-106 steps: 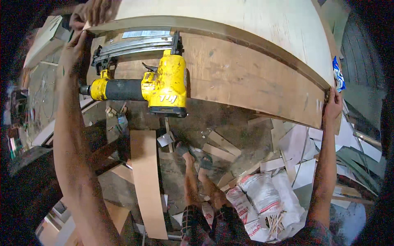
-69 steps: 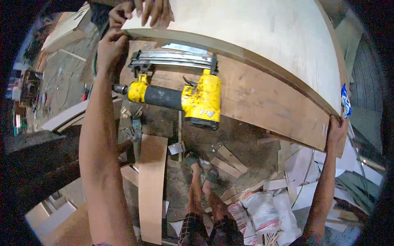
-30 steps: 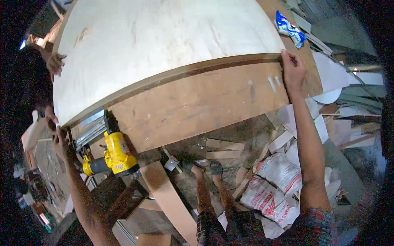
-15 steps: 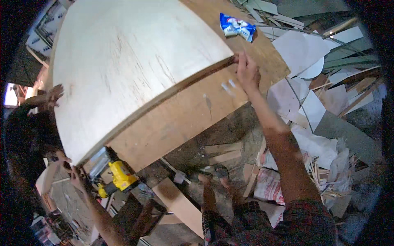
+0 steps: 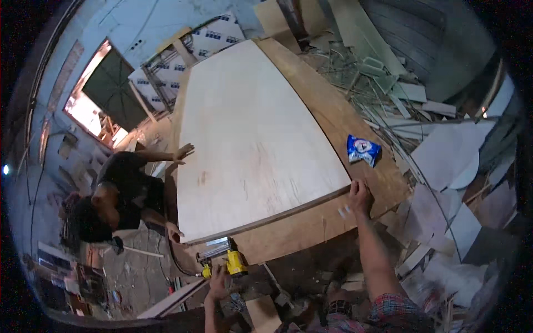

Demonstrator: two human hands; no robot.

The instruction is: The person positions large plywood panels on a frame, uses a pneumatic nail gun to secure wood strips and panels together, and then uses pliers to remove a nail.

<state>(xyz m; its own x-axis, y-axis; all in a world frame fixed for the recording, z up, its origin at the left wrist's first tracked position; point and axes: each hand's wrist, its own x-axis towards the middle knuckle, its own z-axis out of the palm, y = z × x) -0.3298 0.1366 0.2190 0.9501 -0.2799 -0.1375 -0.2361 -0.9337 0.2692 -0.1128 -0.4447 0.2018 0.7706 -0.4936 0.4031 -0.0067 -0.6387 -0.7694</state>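
Note:
A large white plywood panel (image 5: 250, 139) with a curved near edge lies on a brown wooden worktable (image 5: 288, 233). My right hand (image 5: 361, 197) is closed on the panel's near right corner. At the table's near left edge, my left hand (image 5: 218, 282) is wrapped round a yellow and black nail gun (image 5: 236, 263), partly hiding its handle. Beside the panel's left side bends a co-worker in dark clothes (image 5: 130, 180). One of that person's hands (image 5: 183, 154) rests near the panel's left edge, the other (image 5: 174, 233) at its near left corner.
A blue and white plastic packet (image 5: 363, 150) sits on the table right of the panel. Board offcuts (image 5: 444, 158) and scraps pile up on the right. A hose (image 5: 173, 252) hangs near the nail gun. A doorway (image 5: 91, 102) opens at the back left.
My left hand has left the panel's near left corner and taken hold of the nail gun. My right hand stays at the right corner. The view has tilted up, showing more of the room.

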